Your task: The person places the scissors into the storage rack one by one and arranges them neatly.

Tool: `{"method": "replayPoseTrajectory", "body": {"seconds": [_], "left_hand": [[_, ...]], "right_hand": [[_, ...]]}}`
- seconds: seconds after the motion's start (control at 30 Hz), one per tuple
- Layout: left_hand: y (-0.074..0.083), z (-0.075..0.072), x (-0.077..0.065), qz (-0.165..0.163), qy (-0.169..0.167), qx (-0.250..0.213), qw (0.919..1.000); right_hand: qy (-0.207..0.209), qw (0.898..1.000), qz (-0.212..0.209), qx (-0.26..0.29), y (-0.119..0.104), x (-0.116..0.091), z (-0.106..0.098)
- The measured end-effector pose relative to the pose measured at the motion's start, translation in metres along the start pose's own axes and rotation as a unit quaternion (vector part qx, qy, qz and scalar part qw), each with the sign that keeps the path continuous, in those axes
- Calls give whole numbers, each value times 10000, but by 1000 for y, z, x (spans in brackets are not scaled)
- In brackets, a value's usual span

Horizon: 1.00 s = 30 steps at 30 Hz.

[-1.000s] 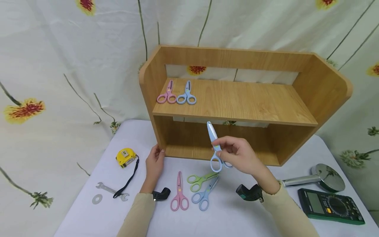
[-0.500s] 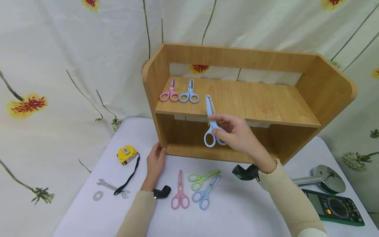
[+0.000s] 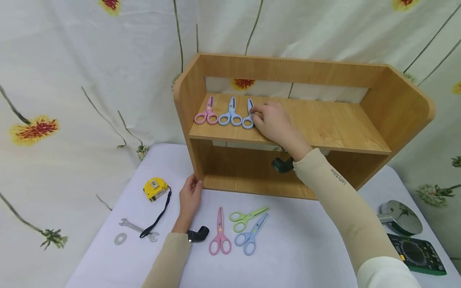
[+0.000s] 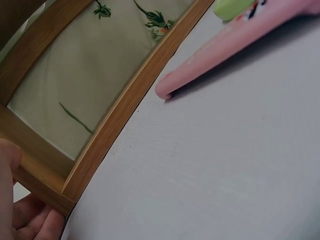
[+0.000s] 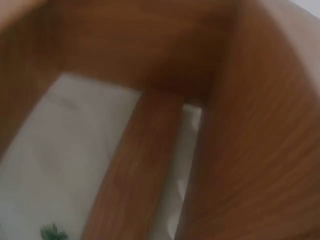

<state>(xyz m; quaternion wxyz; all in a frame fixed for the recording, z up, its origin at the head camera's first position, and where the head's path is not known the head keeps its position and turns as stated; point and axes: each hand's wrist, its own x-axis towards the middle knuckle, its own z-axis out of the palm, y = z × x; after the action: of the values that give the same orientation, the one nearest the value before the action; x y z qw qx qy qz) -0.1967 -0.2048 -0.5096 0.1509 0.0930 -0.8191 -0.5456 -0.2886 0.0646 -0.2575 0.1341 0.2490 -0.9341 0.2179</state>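
On the upper board of the wooden shelf [image 3: 317, 120], my right hand [image 3: 272, 122] pinches light blue scissors [image 3: 250, 106], partly hidden by the fingers. They point backward beside another pair of blue scissors [image 3: 231, 113], with pink scissors [image 3: 209, 111] further left. My left hand [image 3: 190, 196] grips the shelf's lower left front corner; in the left wrist view its fingers [image 4: 37, 217] lie along the side panel's outside. Pink scissors [image 3: 220, 231], green scissors [image 3: 246, 218] and blue scissors [image 3: 251, 236] lie on the table before the shelf. The right wrist view shows blurred wood.
Left on the white-covered table [image 3: 288, 248] are a yellow tape measure [image 3: 155, 189] with a black strap, a wrench [image 3: 133, 227] and a flat washer [image 3: 120, 239]. A round metal-headed object [image 3: 401, 218] and a multimeter [image 3: 417, 254] lie at right, partly behind my right sleeve.
My right hand has carried the light blue scissors up from in front of the lower compartment onto the upper board, beside the other blue pair. The left hand has kept its grip on the shelf.
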Motion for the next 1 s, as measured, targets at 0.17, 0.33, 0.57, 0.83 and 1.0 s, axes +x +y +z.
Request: {"method": "replayPoseTrajectory", "body": {"seconds": [0.17, 0.33, 0.57, 0.83, 1.0], "left_hand": [[-1, 4, -1, 43, 93, 36, 9999], [3, 3, 3, 42, 188, 21, 9998], [2, 2, -4, -47, 138, 28, 9999], [0, 5, -5, 68, 83, 89, 9999], [-2, 1, -5, -54, -22, 88, 9999]], "right_hand": [[157, 9997, -132, 90, 3, -3, 2], [222, 9992, -61, 315, -1, 0, -2], [2597, 9373, -1840, 1418, -6, -48, 13], [536, 9681, -1332, 2055, -3, -163, 59], [-2016, 9577, -35, 2053, 15, -206, 101]]}}
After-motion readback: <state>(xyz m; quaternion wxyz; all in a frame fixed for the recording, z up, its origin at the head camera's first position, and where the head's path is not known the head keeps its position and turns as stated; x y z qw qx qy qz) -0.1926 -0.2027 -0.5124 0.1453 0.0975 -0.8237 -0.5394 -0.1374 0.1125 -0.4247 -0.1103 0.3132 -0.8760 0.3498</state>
